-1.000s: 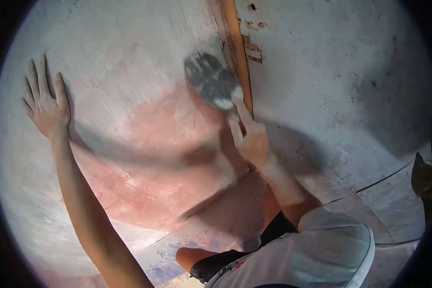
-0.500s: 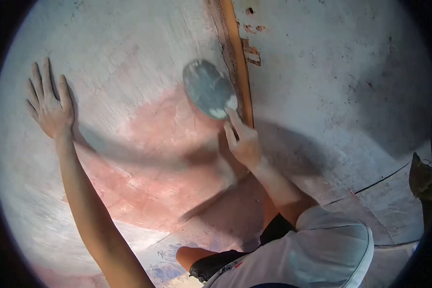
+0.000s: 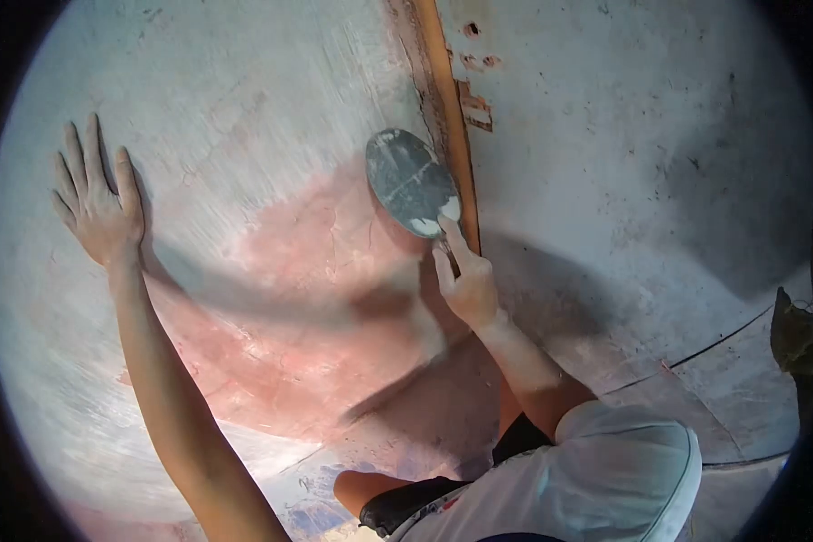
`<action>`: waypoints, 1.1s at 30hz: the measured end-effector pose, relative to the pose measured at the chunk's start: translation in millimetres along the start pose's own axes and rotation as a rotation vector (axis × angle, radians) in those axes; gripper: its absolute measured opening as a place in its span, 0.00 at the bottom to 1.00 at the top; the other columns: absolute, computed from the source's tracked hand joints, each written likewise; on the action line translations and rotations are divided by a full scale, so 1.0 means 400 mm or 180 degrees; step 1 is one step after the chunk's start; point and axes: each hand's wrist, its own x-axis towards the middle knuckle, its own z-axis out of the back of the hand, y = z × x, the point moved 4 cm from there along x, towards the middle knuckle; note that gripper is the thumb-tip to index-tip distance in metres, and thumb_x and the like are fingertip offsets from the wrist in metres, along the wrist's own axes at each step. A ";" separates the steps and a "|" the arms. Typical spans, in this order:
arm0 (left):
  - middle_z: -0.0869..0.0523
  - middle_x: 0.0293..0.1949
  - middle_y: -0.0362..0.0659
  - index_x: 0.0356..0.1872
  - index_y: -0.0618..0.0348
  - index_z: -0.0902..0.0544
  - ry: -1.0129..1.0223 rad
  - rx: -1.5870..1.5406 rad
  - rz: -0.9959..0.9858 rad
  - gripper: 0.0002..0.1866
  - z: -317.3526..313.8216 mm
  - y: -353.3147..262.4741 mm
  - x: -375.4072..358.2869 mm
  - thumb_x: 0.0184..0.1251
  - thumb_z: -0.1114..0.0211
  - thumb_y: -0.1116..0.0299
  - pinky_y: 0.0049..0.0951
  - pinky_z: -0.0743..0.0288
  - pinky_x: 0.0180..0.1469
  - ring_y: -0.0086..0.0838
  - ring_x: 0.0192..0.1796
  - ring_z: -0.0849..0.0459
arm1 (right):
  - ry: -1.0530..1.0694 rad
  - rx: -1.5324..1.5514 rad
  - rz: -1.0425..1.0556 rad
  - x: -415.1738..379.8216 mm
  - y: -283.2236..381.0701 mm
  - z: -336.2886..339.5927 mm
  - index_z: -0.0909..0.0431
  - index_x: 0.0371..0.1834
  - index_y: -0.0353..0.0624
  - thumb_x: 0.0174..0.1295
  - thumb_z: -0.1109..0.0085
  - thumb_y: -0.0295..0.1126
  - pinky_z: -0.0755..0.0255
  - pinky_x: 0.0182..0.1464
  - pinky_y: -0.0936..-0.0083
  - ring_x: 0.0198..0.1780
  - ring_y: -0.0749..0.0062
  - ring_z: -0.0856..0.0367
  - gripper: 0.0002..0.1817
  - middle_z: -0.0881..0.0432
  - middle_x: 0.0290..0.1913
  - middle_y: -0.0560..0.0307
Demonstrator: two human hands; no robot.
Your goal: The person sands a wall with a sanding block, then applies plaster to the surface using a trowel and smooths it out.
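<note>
My left hand (image 3: 99,203) lies flat on the pale, scraped wall (image 3: 226,135) at the left, its fingers spread and holding nothing. Near the middle, my right hand (image 3: 468,275) grips a dark grey oval tool (image 3: 413,183) with whitish smears at its lower end. One finger stretches onto the tool's face, and the part held in the palm is hidden. The tool is at the wall's surface, just left of an orange-brown strip (image 3: 458,149). A pinkish patch (image 3: 307,235) of wall spreads below and left of the tool.
Right of the strip is a grey panel (image 3: 605,135) with small holes and chipped spots near its left edge. A dark crack (image 3: 723,341) crosses the lower right. A ragged brownish-green object (image 3: 793,334) hangs at the right edge. My knee (image 3: 357,488) shows at the bottom.
My right hand and the oval tool have moved slightly right and down, closer to the strip. My left hand stays on the wall, nearly in the same place.
</note>
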 end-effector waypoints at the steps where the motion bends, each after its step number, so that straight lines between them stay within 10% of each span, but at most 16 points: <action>1: 0.41 0.91 0.30 0.89 0.19 0.38 -0.0003 0.0009 0.0006 0.34 -0.001 0.003 0.001 0.86 0.53 0.36 0.62 0.56 0.90 0.44 0.91 0.43 | -0.0118 0.0016 0.0138 0.019 0.013 0.006 0.22 0.78 0.45 0.76 0.37 0.28 0.18 0.47 0.46 0.44 0.31 0.11 0.27 0.11 0.50 0.30; 7: 0.43 0.92 0.30 0.90 0.18 0.40 0.0024 0.0062 0.0044 0.33 0.006 -0.006 -0.001 0.88 0.54 0.37 0.60 0.57 0.90 0.43 0.91 0.44 | -0.0012 0.0064 0.0335 0.268 0.082 0.029 0.29 0.84 0.52 0.77 0.38 0.29 0.20 0.45 0.42 0.44 0.28 0.13 0.31 0.11 0.50 0.31; 13: 0.41 0.91 0.30 0.89 0.19 0.39 -0.0063 0.0044 0.0025 0.33 0.004 -0.009 -0.007 0.88 0.54 0.37 0.61 0.57 0.90 0.43 0.92 0.44 | 0.0272 0.0063 -0.0399 -0.021 -0.036 0.033 0.25 0.82 0.49 0.77 0.38 0.29 0.14 0.55 0.55 0.55 0.34 0.10 0.29 0.11 0.61 0.35; 20: 0.41 0.92 0.31 0.90 0.19 0.40 -0.0097 0.0031 -0.0007 0.32 0.005 -0.009 -0.007 0.89 0.53 0.38 0.62 0.57 0.90 0.43 0.91 0.43 | -0.0009 -0.0067 0.0466 0.242 0.070 0.057 0.31 0.85 0.50 0.78 0.39 0.29 0.16 0.47 0.47 0.50 0.31 0.11 0.32 0.10 0.56 0.36; 26: 0.41 0.91 0.31 0.90 0.19 0.40 -0.0153 -0.0028 -0.0038 0.32 0.005 -0.011 -0.010 0.89 0.54 0.38 0.61 0.57 0.89 0.43 0.91 0.42 | 0.0238 0.0103 -0.0328 -0.033 -0.025 0.058 0.23 0.81 0.49 0.78 0.37 0.31 0.14 0.52 0.54 0.54 0.32 0.10 0.28 0.11 0.56 0.29; 33: 0.42 0.92 0.29 0.90 0.17 0.40 -0.0054 0.0031 0.0059 0.33 0.001 -0.007 -0.013 0.88 0.55 0.37 0.60 0.57 0.90 0.43 0.91 0.43 | 0.0066 -0.0115 0.0165 0.266 0.072 0.068 0.29 0.84 0.53 0.79 0.39 0.32 0.17 0.50 0.44 0.49 0.28 0.13 0.31 0.10 0.53 0.34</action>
